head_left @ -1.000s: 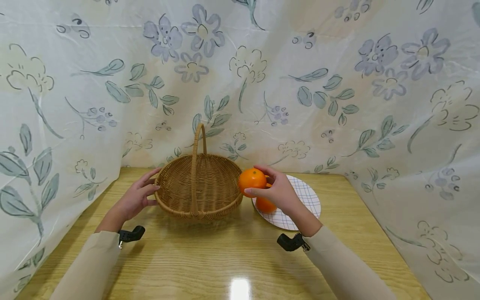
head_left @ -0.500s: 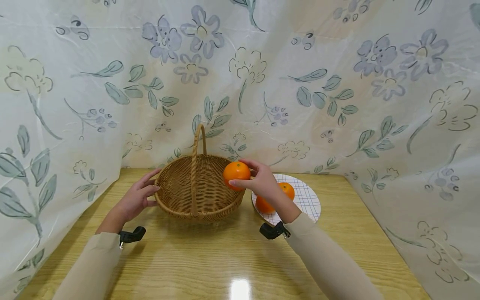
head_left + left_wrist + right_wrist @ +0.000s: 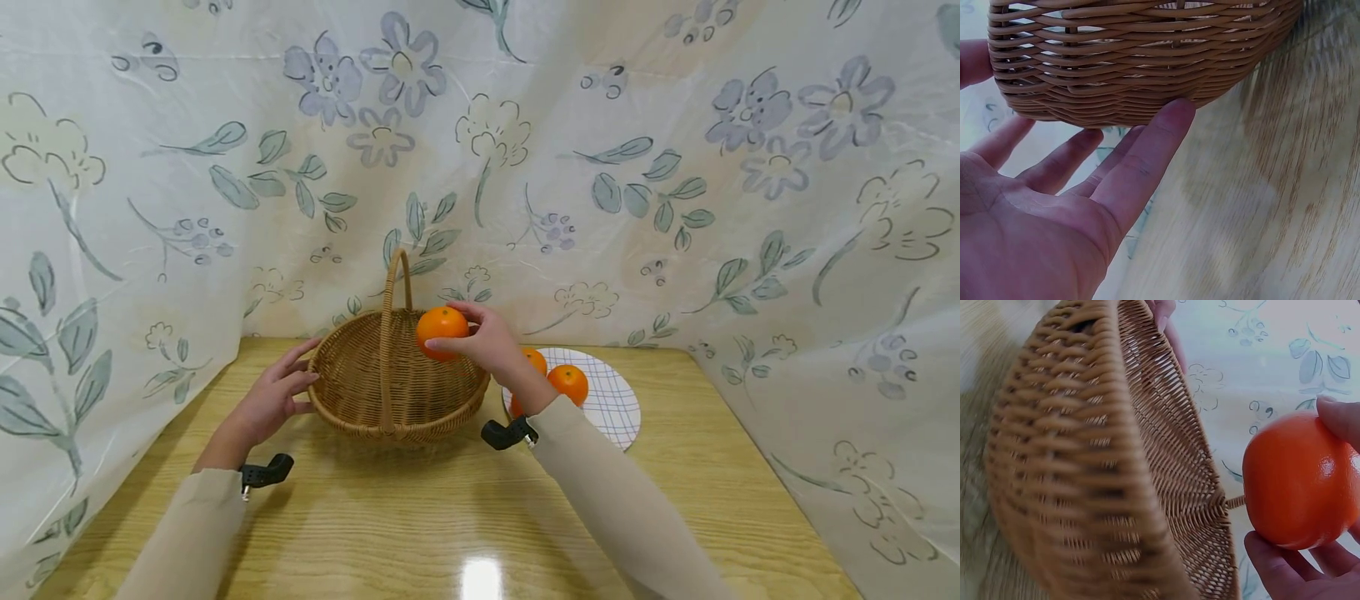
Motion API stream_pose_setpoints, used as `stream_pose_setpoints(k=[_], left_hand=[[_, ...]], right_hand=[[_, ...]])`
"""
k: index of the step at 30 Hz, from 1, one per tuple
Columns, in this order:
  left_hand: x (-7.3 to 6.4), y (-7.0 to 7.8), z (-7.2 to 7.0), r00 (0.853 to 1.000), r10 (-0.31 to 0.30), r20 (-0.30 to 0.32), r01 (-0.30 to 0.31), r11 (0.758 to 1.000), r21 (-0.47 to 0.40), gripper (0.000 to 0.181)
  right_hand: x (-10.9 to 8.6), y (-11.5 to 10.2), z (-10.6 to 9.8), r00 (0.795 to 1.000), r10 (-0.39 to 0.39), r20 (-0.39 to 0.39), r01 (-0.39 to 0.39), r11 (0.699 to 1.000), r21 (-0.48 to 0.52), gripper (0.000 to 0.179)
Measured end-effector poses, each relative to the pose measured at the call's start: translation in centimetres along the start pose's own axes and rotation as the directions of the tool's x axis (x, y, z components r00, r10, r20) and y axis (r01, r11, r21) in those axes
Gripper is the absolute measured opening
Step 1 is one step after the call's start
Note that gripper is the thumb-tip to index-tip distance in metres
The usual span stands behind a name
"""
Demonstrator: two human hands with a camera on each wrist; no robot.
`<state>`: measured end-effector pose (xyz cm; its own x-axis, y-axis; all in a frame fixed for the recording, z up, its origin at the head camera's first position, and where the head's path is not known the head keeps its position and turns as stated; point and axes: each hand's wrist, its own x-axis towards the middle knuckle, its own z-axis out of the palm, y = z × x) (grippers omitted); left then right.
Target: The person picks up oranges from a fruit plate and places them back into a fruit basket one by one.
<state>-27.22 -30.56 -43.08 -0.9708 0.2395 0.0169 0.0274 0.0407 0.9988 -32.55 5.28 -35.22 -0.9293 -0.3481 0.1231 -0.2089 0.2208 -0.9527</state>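
Note:
My right hand [image 3: 487, 337] holds an orange [image 3: 442, 332] between thumb and fingers, above the right part of the wicker basket [image 3: 352, 425]. In the right wrist view, the smooth, glossy orange [image 3: 1297, 481] is beside the basket's rim [image 3: 1125, 425], with the thumb and fingertips around it. My left hand [image 3: 270, 396] rests against the basket's left side, fingers spread. In the left wrist view, its fairly straight fingers [image 3: 1141, 165] touch the woven wall [image 3: 1129, 69] from outside and below. No fruit shows inside the basket, though part of the interior is hidden.
A white plate with a blue checked pattern [image 3: 618, 404] lies right of the basket. On it sit oranges [image 3: 567, 384], partly hidden by the right forearm. The basket's tall arched handle [image 3: 387, 350] rises over its middle. A floral cloth [image 3: 645, 275] hangs behind the wooden table [image 3: 420, 517].
My right hand has carried the orange left and slightly up, from beside the plate to over the basket. More oranges on the plate have come into view. My left hand has stayed put.

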Motion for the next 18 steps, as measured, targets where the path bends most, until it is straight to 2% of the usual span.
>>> stream_pose_setpoints(k=[12, 18], left_hand=[[0.4, -0.2, 0.1, 1.0, -0.013, 0.003, 0.013, 1.0, -0.005, 0.065], [0.3, 0.0, -0.3, 1.0, -0.016, 0.002, 0.016, 1.0, -0.004, 0.065]], right_hand=[[3.2, -0.6, 2.8, 1.0, 0.006, -0.002, -0.007, 0.999, -0.046, 0.07], [5.1, -0.7, 4.7, 0.999, 0.034, 0.036, -0.034, 0.999, 0.018, 0.069]])
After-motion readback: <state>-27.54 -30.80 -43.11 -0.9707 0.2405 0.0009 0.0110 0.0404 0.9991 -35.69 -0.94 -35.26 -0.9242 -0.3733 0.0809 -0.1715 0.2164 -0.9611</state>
